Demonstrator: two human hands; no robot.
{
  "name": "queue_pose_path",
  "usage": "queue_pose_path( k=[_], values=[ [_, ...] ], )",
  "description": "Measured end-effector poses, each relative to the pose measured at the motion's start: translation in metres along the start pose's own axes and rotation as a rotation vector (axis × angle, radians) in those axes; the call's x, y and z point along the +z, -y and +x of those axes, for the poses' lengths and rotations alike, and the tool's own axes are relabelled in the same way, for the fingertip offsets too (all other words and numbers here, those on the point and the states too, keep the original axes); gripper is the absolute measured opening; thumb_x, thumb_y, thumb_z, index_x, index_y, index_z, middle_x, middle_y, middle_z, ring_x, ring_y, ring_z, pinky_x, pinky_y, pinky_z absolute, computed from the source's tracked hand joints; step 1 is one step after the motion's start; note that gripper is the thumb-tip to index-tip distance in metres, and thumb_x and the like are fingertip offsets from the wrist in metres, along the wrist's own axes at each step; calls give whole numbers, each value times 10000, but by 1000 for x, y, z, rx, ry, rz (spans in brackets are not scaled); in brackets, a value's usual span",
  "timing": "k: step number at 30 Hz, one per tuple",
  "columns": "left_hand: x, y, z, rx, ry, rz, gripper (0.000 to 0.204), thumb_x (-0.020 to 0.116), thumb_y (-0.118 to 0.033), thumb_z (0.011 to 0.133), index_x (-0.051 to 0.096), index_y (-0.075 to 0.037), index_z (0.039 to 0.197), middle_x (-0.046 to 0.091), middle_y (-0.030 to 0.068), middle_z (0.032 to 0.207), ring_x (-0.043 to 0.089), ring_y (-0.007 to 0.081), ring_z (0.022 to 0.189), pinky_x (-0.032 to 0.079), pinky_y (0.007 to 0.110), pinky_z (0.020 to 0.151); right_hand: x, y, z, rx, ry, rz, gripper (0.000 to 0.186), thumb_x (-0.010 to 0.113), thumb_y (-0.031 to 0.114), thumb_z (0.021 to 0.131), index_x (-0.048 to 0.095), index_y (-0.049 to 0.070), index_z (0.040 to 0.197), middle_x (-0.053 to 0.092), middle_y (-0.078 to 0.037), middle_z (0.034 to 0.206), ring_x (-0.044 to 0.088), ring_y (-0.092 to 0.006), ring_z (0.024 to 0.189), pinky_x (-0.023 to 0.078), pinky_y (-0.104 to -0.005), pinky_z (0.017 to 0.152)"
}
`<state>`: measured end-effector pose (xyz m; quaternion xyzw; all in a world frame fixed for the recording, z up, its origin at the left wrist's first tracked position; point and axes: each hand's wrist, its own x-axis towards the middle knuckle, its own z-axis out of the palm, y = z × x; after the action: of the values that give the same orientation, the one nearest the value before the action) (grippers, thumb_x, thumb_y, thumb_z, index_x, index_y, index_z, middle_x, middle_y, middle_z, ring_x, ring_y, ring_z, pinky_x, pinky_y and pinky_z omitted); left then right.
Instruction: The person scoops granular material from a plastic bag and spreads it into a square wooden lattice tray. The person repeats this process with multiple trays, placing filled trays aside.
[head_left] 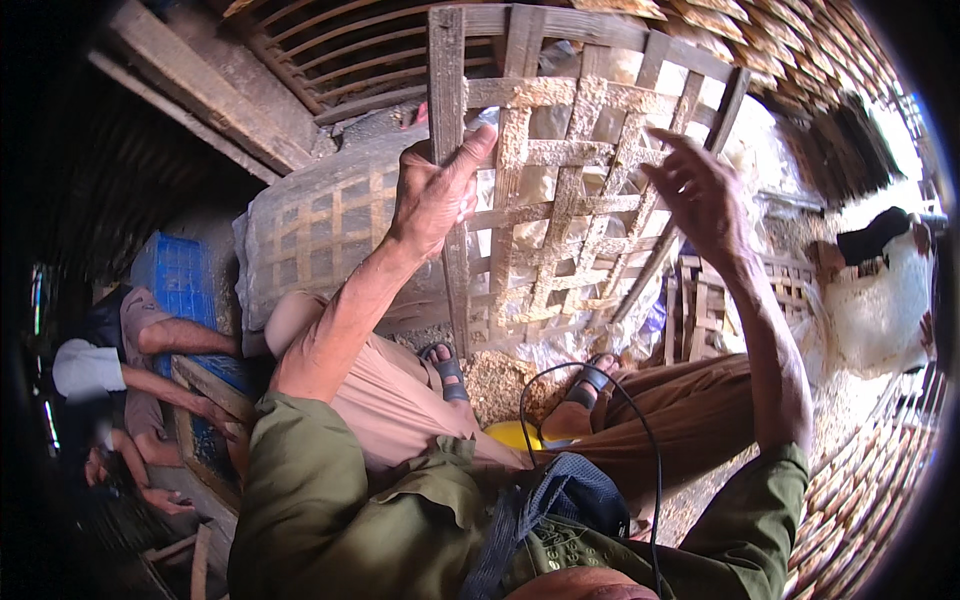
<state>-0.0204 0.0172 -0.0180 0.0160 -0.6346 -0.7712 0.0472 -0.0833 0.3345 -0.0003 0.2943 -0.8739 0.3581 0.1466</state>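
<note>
My left hand (435,190) is closed round the left upright of a wooden lattice tray (535,210), held on end in front of me, with pale crumbly residue on its slats. My right hand (700,195) is raised at the tray's upper right, fingers apart and partly curled; whether its fingertips touch the slats I cannot tell. Behind the tray lies a large grey sheet or sack (290,240) with a lattice pattern showing on it. A yellow object (510,435) sits on the crumb-strewn ground between my sandalled feet.
A co-worker (180,335) is at the left beside a blue crate (175,280). Another person's dark sleeve (865,240) and a clear plastic bag (870,310) are at the right. More slatted trays (690,310) stand nearby. Wooden beams (210,90) lean upper left. A black cable (630,410) loops across my lap.
</note>
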Motion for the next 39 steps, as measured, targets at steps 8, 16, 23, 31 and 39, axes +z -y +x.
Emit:
queue_pose_path(
  k=[8,16,23,31,39],
  values=[
    [22,17,-17,-11,38,72,272,784,-332,988,671,-95,916,471,-89,607,410,11,435,313,208,378,10,0,-6,160,268,142,251,741,257,995,803,37,1097,779,-123,833,714,-154,604,568,-329,586],
    [17,13,-8,-35,-10,2,214,765,-301,1004,672,-109,995,518,-85,741,396,3,458,302,200,380,12,-17,-6,133,2,240,189,570,140,1079,658,28,1203,775,-121,933,748,-169,669,598,-273,584],
    [12,12,-8,-95,-32,-82,363,766,-314,1002,647,-116,1282,478,-92,816,374,5,479,282,191,398,19,-30,-1,93,72,73,293,833,261,925,684,17,989,765,-66,850,704,-100,647,551,-260,567],
    [10,13,-4,-83,-20,-84,229,772,-319,998,644,-132,1031,481,-93,789,379,8,470,281,201,382,12,-33,-5,11,44,52,140,674,86,964,615,31,1079,717,-88,1010,721,-170,710,584,-336,622],
    [16,4,-13,-50,4,-77,259,748,-321,1016,608,-133,907,467,-88,706,382,13,457,268,208,382,13,5,-6,-462,34,-521,570,772,246,931,576,194,1464,498,-37,1600,446,-260,1487,268,-655,1232]
  ],
)
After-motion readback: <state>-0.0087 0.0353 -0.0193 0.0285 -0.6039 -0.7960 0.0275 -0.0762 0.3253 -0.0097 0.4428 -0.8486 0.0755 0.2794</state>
